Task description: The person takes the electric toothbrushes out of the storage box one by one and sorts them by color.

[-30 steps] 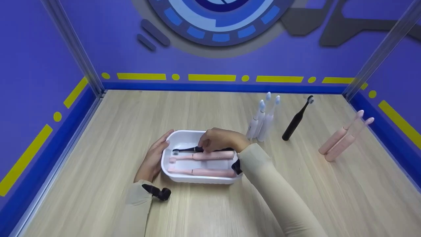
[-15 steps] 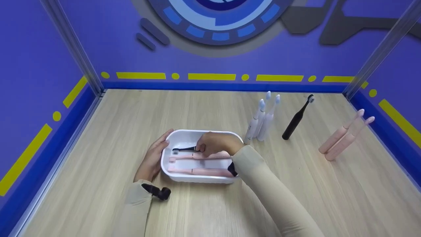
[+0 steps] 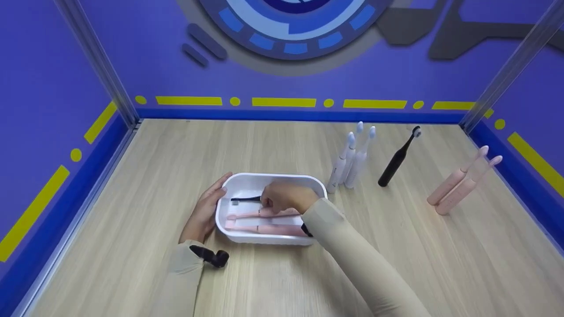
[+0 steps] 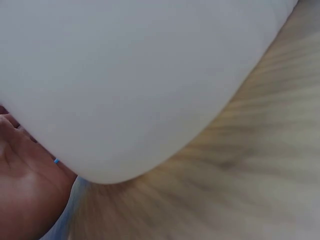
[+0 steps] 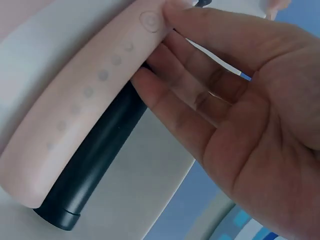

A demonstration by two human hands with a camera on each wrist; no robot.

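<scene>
My left hand holds the left end of a white plastic box, its thumb at the rim and its fingers along the outer wall. In the left wrist view the box's wall hides most of that hand. My right hand reaches inside the box and pinches a pink electric toothbrush, its thumb beside the button and its fingertips on the other side. A black electric toothbrush lies right alongside, partly under the pink handle. Nearest the front wall lies another pink toothbrush.
Several white electric toothbrushes stand upright behind the box's right end. Farther right stand a black toothbrush and two pink toothbrushes. Blue-purple panels wall the wooden table at the back and sides.
My right hand has moved lower into the box, slightly left, from the black toothbrush onto the pink one beside it. That pink toothbrush has turned and shifted toward the front. The left hand stays put.
</scene>
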